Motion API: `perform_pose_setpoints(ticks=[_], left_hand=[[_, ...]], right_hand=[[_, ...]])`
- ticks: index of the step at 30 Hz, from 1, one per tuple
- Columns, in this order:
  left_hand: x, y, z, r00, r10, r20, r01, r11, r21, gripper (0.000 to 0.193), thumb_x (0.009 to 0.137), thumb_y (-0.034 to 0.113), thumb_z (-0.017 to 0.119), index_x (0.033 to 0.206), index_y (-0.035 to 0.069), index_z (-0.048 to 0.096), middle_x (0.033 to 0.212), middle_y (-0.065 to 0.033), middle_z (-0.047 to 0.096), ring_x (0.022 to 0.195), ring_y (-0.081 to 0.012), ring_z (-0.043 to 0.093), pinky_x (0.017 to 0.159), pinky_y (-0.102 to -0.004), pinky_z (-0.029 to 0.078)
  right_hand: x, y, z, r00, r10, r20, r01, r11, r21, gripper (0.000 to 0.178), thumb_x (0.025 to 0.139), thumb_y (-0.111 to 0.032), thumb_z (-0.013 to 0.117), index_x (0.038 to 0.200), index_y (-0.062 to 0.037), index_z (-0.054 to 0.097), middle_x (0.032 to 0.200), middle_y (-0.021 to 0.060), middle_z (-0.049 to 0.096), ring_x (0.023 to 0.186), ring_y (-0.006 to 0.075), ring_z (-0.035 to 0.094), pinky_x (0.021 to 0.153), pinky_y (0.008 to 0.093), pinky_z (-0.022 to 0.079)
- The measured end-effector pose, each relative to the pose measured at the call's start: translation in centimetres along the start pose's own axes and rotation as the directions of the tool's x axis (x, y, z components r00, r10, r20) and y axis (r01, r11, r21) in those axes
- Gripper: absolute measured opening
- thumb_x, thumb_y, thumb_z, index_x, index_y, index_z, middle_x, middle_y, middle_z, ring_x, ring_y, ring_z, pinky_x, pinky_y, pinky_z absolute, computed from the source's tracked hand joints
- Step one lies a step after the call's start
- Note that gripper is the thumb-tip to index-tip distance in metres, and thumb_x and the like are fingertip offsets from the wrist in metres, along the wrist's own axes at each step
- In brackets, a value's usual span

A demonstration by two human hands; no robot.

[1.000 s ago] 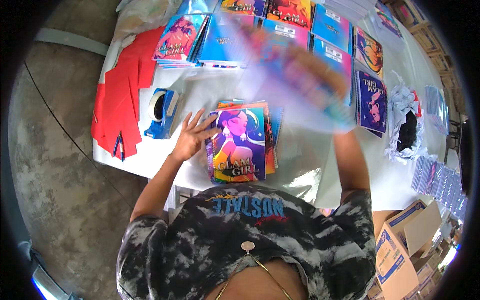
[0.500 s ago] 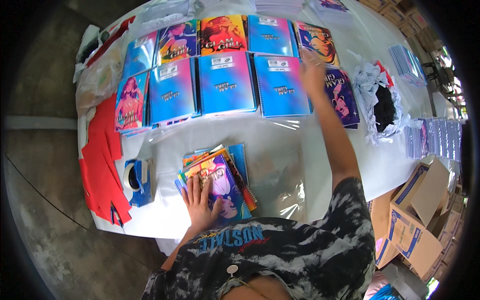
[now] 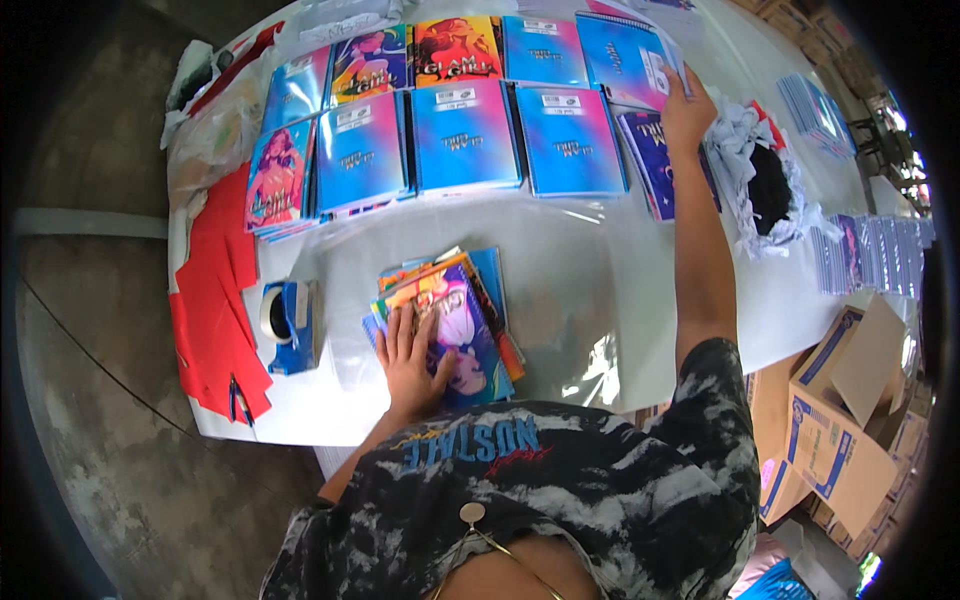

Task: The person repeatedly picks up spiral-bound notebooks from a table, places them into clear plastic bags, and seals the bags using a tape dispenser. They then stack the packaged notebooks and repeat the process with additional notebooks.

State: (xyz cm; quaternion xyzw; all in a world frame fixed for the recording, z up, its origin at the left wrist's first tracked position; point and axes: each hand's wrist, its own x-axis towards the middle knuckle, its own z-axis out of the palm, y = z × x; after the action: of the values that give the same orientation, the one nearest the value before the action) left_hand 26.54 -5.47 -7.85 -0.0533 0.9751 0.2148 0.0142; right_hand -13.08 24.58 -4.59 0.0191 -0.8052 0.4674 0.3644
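My left hand (image 3: 410, 362) lies with fingers spread on a fanned, uneven pile of spiral notebooks (image 3: 466, 345) near the table's front edge. The top cover there is purple with a drawn figure. At the far right of the notebook rows, my right hand (image 3: 688, 112) grips the edge of a blue-and-pink spiral notebook (image 3: 618, 62), which is tilted up. Just below that notebook, a stack with a purple cover (image 3: 648, 165) is partly hidden by my right forearm. Two rows of notebook stacks, some blue-pink (image 3: 466, 135) and some illustrated (image 3: 458, 52), spread leftward.
A blue tape dispenser (image 3: 293, 335) stands left of the pile, beside red sheets (image 3: 215, 290) and a pen (image 3: 240, 400). Crumpled wrapping with black material (image 3: 768, 200) sits right of the rows. More notebook stacks (image 3: 815, 115) lie farther right; open cardboard boxes (image 3: 835, 440) stand beside the table.
My right hand has closed on a blue-pink notebook and tilted it up at the far-right stack, where an orange illustrated cover showed before. My left hand stays on the pile; the view has shifted slightly.
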Motion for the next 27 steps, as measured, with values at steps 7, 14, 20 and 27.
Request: perform_pose_setpoints(ticks=[7, 14, 20, 27], left_hand=[[-0.3, -0.6, -0.2, 0.998, 0.06, -0.024, -0.06, 0.998, 0.01, 0.06, 0.082, 0.04, 0.057, 0.135, 0.017, 0.04, 0.146, -0.0131, 0.026, 0.137, -0.0292, 0.017, 0.109, -0.0491, 0.006], [-0.5, -1.3, 0.4, 0.992, 0.086, -0.094, -0.09, 0.995, -0.044, 0.058, 0.082, 0.04, 0.056, 0.133, 0.016, 0.043, 0.144, -0.0131, 0.029, 0.135, -0.0298, 0.021, 0.108, -0.049, 0.008], [0.0, -3.3, -1.1, 0.956, -0.218, -0.196, -0.024, 0.607, -0.794, 0.062, 0.081, 0.043, 0.059, 0.127, 0.002, 0.047, 0.133, -0.0195, 0.043, 0.127, -0.0326, 0.034, 0.105, -0.0428, 0.022], [0.2, -9.3, 1.3, 0.915, -0.404, 0.016, 0.263, 0.565, -0.782, 0.067, 0.073, 0.025, 0.071, 0.123, -0.008, 0.042, 0.128, -0.0256, 0.039, 0.119, -0.0315, 0.04, 0.098, -0.0385, 0.035]], right_hand=[[3.0, -2.8, -0.6, 0.984, -0.169, -0.061, 0.169, 0.986, 0.007, 0.022, 0.082, -0.015, 0.062, 0.101, -0.006, 0.067, 0.09, 0.0153, 0.067, 0.083, 0.0248, 0.065, 0.073, 0.0304, 0.048], [-0.4, -0.2, -1.1, 0.972, -0.042, 0.23, 0.066, 0.993, -0.1, 0.02, 0.084, -0.016, 0.062, 0.098, -0.0028, 0.067, 0.082, 0.0127, 0.067, 0.076, 0.0154, 0.061, 0.074, 0.0263, 0.045], [-16.0, -17.0, -4.3, 0.868, 0.317, 0.383, -0.479, 0.327, 0.814, 0.035, 0.083, -0.005, 0.061, 0.116, -0.0016, 0.05, 0.096, 0.0052, 0.058, 0.085, 0.0133, 0.056, 0.074, 0.0274, 0.047], [-36.1, -15.8, -7.9, 0.848, 0.089, 0.522, 0.023, 0.979, -0.203, 0.061, 0.076, -0.021, 0.069, 0.123, 0.006, 0.041, 0.109, 0.014, 0.056, 0.097, 0.0166, 0.055, 0.085, 0.0293, 0.044]])
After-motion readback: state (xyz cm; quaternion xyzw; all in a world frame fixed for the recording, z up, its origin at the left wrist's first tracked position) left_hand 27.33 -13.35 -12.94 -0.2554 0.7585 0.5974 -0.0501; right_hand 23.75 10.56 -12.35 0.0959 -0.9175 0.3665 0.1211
